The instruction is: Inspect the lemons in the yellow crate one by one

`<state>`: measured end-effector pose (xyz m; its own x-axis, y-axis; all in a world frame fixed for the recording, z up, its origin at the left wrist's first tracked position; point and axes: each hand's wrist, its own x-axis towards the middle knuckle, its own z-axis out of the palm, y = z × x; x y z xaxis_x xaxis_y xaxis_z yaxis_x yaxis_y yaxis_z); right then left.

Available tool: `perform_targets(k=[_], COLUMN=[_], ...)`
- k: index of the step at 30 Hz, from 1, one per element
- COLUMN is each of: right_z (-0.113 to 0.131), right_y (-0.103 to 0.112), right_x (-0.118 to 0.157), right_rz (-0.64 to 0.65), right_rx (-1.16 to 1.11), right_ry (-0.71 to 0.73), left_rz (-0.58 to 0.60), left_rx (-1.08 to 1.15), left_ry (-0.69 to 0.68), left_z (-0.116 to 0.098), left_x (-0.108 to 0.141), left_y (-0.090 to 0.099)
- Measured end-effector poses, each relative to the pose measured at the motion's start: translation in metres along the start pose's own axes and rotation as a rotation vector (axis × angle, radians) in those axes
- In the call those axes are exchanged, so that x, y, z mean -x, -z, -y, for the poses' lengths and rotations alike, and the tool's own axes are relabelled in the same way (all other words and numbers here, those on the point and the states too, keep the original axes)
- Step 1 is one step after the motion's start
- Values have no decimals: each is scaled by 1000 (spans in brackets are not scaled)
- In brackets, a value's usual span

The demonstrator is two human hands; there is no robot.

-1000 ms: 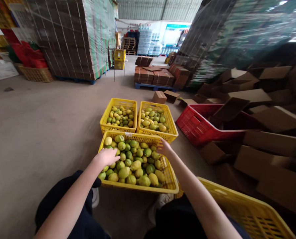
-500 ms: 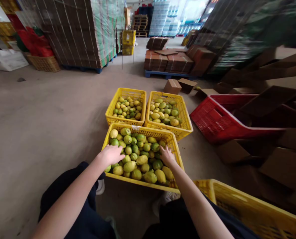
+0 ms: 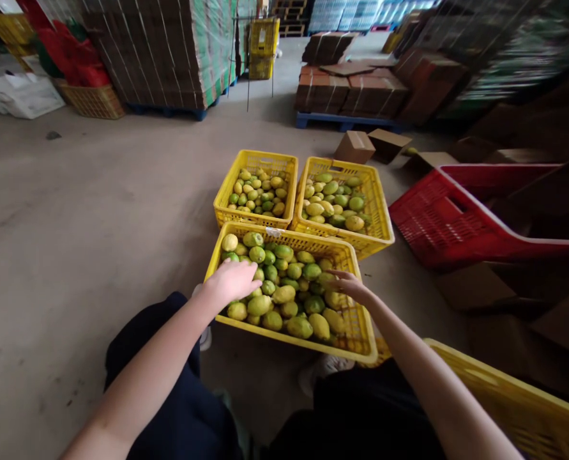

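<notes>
Yellow-green lemons [image 3: 284, 294] fill much of the nearest yellow plastic crate [image 3: 308, 345] in front of my legs. My left hand [image 3: 236, 279] lies palm down over the lemons on the crate's left side, fingers stretched out and slightly apart. Over the right side, my right hand [image 3: 351, 285] points its extended fingers inward, at or just above the lemons there. Neither hand is closed around a lemon. Some fruit is hidden under the left hand. At the crate's right end, a strip of its inner wall shows.
Behind stand two more lemon crates, a left one [image 3: 255, 220] and a right one [image 3: 384, 236]. A red crate [image 3: 423, 220] sits to the right among cardboard boxes [image 3: 356, 147]. Another yellow crate [image 3: 499, 377] is at lower right. A wrapped pallet stack [image 3: 145, 57] stands at back left.
The view has shifted, so the crates appear farther right and higher. My right hand has drawn toward the crate's right wall, its fingers now pointing left. The left hand stays over the lemons.
</notes>
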<state>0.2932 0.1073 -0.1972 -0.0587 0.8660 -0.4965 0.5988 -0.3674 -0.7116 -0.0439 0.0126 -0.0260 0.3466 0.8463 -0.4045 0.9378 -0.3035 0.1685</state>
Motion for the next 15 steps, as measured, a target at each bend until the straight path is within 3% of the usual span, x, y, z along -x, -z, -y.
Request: perform_targets(k=[3,6,8,11,15], right_z=[24,71,110,161,197], right_y=[9,-1,-15,-34,-43], right_x=[24,57,83,118,144], right_rz=[169,338,407,462,481], right_rx=[-263,-550,-691,-726,-704], right_ry=[-40,20,103,202,230], left_rz=[-86,-224,-342,-540,-710], left_rx=[8,124,306,685,1159], left_ry=[-59,-153,-259,-398,-302], left_z=[-10,-20,-27,-34,-31], left_x=[0,-2,-5,-9,-16], left_y=[-1,-3,-1,6,18])
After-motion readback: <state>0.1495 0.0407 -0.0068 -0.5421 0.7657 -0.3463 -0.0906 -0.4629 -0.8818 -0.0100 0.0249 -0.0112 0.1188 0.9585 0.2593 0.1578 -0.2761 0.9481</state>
